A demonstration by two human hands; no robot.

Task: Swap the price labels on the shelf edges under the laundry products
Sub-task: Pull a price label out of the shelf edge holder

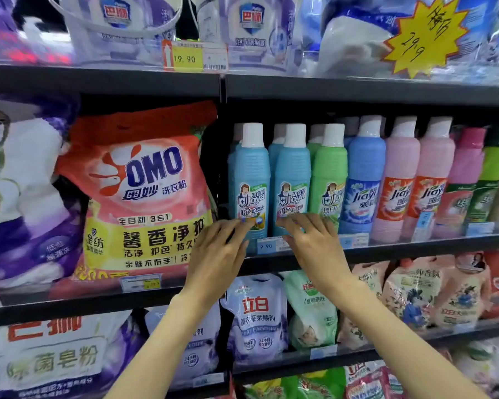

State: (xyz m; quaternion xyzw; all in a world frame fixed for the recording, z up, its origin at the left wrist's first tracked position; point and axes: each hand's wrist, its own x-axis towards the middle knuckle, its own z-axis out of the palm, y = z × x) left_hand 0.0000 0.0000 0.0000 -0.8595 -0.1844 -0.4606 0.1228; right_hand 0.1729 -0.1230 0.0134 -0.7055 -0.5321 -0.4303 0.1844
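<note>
A white price label (267, 246) reading 9.90 sits in a clear holder on the shelf edge (415, 249) below two blue Joya bottles (252, 180). My left hand (218, 254) reaches up from the lower left, its fairly straight fingertips touching the holder's top left edge in front of the bottles. My right hand (311, 240) arches over the label's right end, fingers on the holder's top and thumb below, pinching it. Another label (355, 240) sits just right, under the green and blue bottles. The label's right end is hidden by my right hand.
A red OMO powder bag (144, 191) stands to the left, with its label (141, 283) below. Pink and green bottles (404, 180) fill the right of the shelf. A yellow 19.90 label (188, 57) is on the upper shelf. Softener pouches (257, 318) sit on the shelf below.
</note>
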